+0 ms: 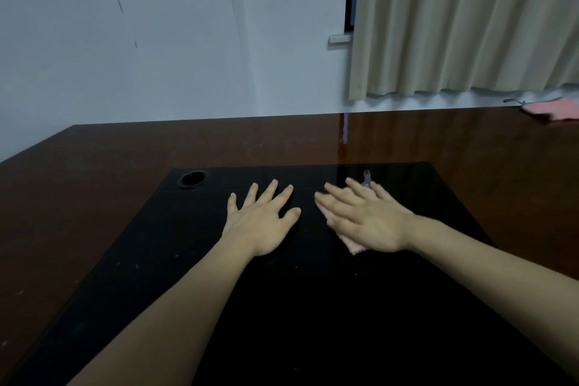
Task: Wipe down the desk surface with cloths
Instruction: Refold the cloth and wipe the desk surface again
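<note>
A black desk surface [219, 276] lies in front of me, set against a wider brown wooden top [94, 185]. My left hand [263, 219] rests flat on the black surface with fingers spread and nothing under it. My right hand [363, 219] presses flat with straight fingers on a pale pink cloth [355, 246]. Most of the cloth is hidden under the hand; a corner shows near the wrist and an edge beyond the fingertips, with a small loop sticking out there.
A second pink cloth [554, 110] lies at the far right of the brown top. A round cable hole [192, 178] sits at the black surface's far left corner. A white wall and a beige curtain [463, 22] stand behind the desk.
</note>
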### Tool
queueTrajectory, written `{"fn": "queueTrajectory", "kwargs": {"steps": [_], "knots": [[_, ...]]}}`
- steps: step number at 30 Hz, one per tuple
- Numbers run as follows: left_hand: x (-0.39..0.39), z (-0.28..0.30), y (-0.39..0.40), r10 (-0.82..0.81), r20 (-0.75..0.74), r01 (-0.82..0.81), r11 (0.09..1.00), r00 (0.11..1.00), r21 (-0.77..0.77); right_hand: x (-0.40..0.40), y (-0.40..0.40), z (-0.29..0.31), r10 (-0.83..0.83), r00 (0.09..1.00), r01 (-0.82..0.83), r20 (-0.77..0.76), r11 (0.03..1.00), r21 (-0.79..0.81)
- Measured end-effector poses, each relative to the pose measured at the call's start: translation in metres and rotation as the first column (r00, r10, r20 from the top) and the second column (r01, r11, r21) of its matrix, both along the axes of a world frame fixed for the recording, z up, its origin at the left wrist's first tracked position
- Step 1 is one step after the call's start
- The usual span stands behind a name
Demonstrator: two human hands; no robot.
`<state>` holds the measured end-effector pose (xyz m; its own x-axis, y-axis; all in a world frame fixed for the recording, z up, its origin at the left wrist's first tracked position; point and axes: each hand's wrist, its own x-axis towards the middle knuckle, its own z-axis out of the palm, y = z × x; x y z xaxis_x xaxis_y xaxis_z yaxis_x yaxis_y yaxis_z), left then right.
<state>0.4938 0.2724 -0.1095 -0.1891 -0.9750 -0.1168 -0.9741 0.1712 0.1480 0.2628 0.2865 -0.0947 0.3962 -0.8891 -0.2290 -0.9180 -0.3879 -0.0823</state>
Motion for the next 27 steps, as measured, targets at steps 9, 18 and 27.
{"fn": "queueTrajectory", "kwargs": {"steps": [9,18,27], "knots": [[0.000,-0.002,-0.002,0.011,-0.002,-0.011,1.000,1.000,-0.020,-0.017,0.026,0.002,0.077,0.997,-0.078,0.015,0.997,0.030],[0.000,0.001,-0.001,0.017,-0.029,-0.017,1.000,0.999,-0.020,-0.020,-0.067,-0.003,-0.218,0.976,0.219,0.028,0.975,-0.035],[0.000,-0.001,0.000,0.014,-0.015,-0.014,1.000,1.000,-0.018,-0.014,0.011,0.001,0.003,1.000,-0.003,0.012,1.000,0.012]]}}
